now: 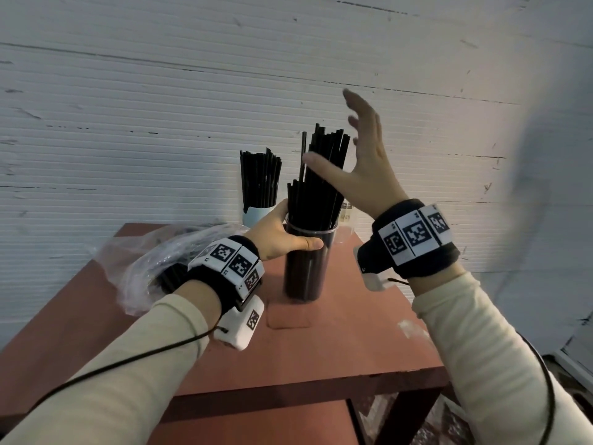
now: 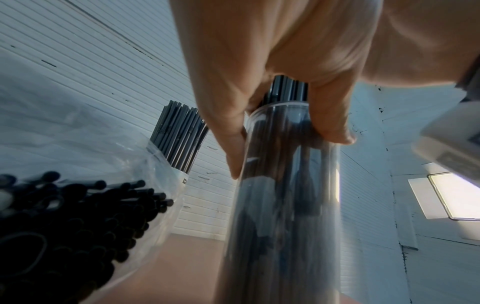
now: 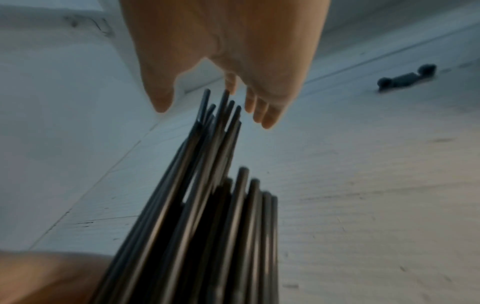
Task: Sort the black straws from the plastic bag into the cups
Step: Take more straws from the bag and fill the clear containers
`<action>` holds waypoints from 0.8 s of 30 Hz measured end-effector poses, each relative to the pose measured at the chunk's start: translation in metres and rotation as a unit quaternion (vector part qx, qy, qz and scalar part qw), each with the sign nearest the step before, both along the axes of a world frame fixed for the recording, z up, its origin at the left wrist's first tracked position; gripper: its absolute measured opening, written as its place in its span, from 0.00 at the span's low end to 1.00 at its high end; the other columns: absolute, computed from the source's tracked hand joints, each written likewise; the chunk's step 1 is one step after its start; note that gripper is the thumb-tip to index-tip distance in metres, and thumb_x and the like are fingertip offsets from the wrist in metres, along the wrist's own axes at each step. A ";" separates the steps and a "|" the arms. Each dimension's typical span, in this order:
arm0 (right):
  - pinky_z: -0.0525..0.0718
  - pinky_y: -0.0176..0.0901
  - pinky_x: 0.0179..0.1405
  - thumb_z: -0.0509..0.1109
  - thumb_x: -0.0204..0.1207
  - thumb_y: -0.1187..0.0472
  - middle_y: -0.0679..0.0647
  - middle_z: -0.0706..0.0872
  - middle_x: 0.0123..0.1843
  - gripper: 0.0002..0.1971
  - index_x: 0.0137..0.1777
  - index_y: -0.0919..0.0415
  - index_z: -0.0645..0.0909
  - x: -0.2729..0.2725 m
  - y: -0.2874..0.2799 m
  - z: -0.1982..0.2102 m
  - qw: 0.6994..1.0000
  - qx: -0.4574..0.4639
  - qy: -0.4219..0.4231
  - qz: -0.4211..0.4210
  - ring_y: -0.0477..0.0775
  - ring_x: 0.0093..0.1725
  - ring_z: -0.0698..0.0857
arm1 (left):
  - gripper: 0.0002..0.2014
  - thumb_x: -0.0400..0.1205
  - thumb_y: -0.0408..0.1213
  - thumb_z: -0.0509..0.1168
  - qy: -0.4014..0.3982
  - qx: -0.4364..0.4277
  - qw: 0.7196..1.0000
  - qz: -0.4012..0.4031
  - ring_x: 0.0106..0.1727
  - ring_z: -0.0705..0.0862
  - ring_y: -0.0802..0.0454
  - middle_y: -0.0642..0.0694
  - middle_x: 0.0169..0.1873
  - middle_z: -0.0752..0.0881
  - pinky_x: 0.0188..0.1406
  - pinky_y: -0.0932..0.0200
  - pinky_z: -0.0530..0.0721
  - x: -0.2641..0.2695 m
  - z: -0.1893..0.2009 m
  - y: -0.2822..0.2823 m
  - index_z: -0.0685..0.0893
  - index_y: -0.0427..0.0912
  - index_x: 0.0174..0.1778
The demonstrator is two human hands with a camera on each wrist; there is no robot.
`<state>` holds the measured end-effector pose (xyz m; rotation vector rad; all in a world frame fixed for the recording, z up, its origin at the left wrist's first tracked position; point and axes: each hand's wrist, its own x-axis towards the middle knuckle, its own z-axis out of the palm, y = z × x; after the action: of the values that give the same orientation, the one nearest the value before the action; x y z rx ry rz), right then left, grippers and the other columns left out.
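Note:
A tall clear cup (image 1: pixel 306 264) (image 2: pixel 280 205) packed with black straws (image 1: pixel 317 181) (image 3: pixel 207 205) stands on the red-brown table (image 1: pixel 337 342). My left hand (image 1: pixel 279 234) (image 2: pixel 259 102) grips the cup just under its rim, thumb in front and fingers behind. My right hand (image 1: pixel 356 155) (image 3: pixel 221 82) hovers open beside the straw tops, fingers spread and straight, holding nothing. A clear plastic bag (image 1: pixel 154 261) (image 2: pixel 91 164) with more black straws (image 2: pixel 64 216) lies at the table's left. A pale blue cup (image 1: pixel 256 215) of straws (image 1: pixel 260 178) (image 2: pixel 179 135) stands behind.
A white ribbed wall (image 1: pixel 160 107) rises right behind the table. Another clear cup (image 1: pixel 345 223) stands behind the gripped one, partly hidden. The table's near right corner (image 1: pixel 433 370) drops to the floor.

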<state>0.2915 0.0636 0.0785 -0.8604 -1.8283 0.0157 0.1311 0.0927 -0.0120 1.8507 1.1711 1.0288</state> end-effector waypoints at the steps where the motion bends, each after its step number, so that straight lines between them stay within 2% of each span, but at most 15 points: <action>1: 0.68 0.43 0.78 0.73 0.76 0.50 0.49 0.67 0.77 0.34 0.79 0.57 0.64 -0.002 -0.002 0.004 0.999 0.028 -0.018 -0.009 0.46 0.78 0.67 | 0.41 0.68 0.40 0.81 -0.001 0.003 1.000 0.002 0.66 0.78 0.55 0.53 0.66 0.81 0.66 0.60 0.71 0.000 0.000 0.000 0.70 0.50 0.76; 3: 0.70 0.42 0.76 0.68 0.80 0.55 0.51 0.76 0.73 0.23 0.73 0.58 0.76 -0.004 -0.002 0.005 0.995 0.058 -0.067 -0.040 0.47 0.76 0.71 | 0.41 0.68 0.40 0.82 -0.002 0.006 1.000 0.004 0.66 0.78 0.55 0.54 0.66 0.81 0.65 0.61 0.71 0.000 -0.001 0.000 0.70 0.50 0.75; 5: 0.74 0.40 0.72 0.66 0.80 0.60 0.52 0.82 0.67 0.16 0.67 0.61 0.82 -0.008 -0.001 -0.006 0.993 0.063 -0.081 -0.053 0.48 0.70 0.78 | 0.42 0.67 0.40 0.82 -0.003 0.009 1.000 0.010 0.67 0.78 0.55 0.53 0.66 0.80 0.67 0.60 0.72 0.000 -0.001 0.001 0.70 0.49 0.75; 7: 0.76 0.34 0.68 0.65 0.80 0.64 0.53 0.84 0.64 0.14 0.63 0.64 0.84 -0.010 -0.001 -0.021 0.993 0.068 -0.075 -0.054 0.48 0.64 0.81 | 0.43 0.65 0.41 0.83 -0.011 0.001 1.000 0.016 0.67 0.79 0.54 0.52 0.65 0.81 0.71 0.55 0.74 0.000 -0.003 0.003 0.70 0.48 0.74; 10: 0.70 0.19 0.65 0.66 0.80 0.65 0.54 0.82 0.66 0.13 0.62 0.65 0.84 -0.009 0.000 -0.035 0.993 0.068 -0.073 -0.063 0.47 0.64 0.81 | 0.44 0.64 0.42 0.84 -0.009 -0.006 1.000 0.019 0.66 0.80 0.52 0.51 0.64 0.81 0.73 0.49 0.75 -0.001 -0.004 0.005 0.70 0.48 0.74; 11: 0.70 0.19 0.65 0.66 0.80 0.65 0.54 0.82 0.66 0.13 0.62 0.65 0.84 -0.008 0.000 -0.036 0.993 0.067 -0.071 -0.060 0.47 0.64 0.81 | 0.44 0.64 0.43 0.84 -0.010 -0.006 1.000 0.018 0.66 0.80 0.52 0.51 0.64 0.81 0.73 0.48 0.75 -0.001 -0.005 0.005 0.70 0.49 0.74; 14: 0.74 0.28 0.67 0.65 0.79 0.67 0.54 0.82 0.65 0.14 0.63 0.65 0.84 -0.006 -0.002 -0.038 0.994 0.070 -0.073 -0.030 0.48 0.65 0.81 | 0.47 0.60 0.48 0.84 -0.013 -0.013 1.000 0.011 0.67 0.79 0.53 0.52 0.65 0.81 0.73 0.47 0.75 -0.001 -0.004 0.004 0.69 0.50 0.74; 18: 0.74 0.30 0.68 0.66 0.77 0.69 0.56 0.75 0.70 0.22 0.72 0.65 0.75 0.000 -0.004 -0.036 0.995 0.070 -0.071 -0.007 0.50 0.68 0.77 | 0.47 0.62 0.47 0.84 -0.012 -0.016 1.000 0.012 0.67 0.79 0.53 0.53 0.65 0.81 0.73 0.51 0.74 -0.001 -0.003 0.003 0.69 0.49 0.75; 19: 0.73 0.28 0.68 0.67 0.77 0.69 0.56 0.73 0.70 0.22 0.72 0.66 0.74 0.002 -0.003 -0.036 0.995 0.076 -0.056 -0.015 0.50 0.69 0.77 | 0.45 0.64 0.45 0.84 -0.011 -0.014 1.000 0.014 0.67 0.79 0.53 0.52 0.65 0.81 0.71 0.53 0.74 -0.001 -0.003 0.003 0.69 0.48 0.75; 21: 0.71 0.23 0.66 0.67 0.78 0.67 0.55 0.78 0.66 0.17 0.66 0.66 0.80 0.004 -0.002 -0.037 0.995 0.079 -0.052 -0.039 0.49 0.65 0.79 | 0.43 0.65 0.42 0.83 -0.010 -0.012 1.000 0.018 0.67 0.79 0.53 0.52 0.64 0.81 0.71 0.54 0.74 -0.001 -0.003 0.003 0.69 0.47 0.75; 24: 0.74 0.25 0.60 0.66 0.80 0.66 0.56 0.85 0.58 0.12 0.61 0.67 0.84 0.003 -0.001 -0.050 0.994 0.050 -0.091 -0.040 0.51 0.58 0.84 | 0.43 0.64 0.42 0.84 -0.021 -0.020 0.999 0.018 0.66 0.80 0.54 0.53 0.63 0.81 0.73 0.51 0.75 0.000 -0.004 0.002 0.70 0.49 0.74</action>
<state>0.2948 0.0630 0.0283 -0.8866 -1.9454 -0.2096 0.1308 0.0949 -0.0156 1.7753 1.1961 1.0522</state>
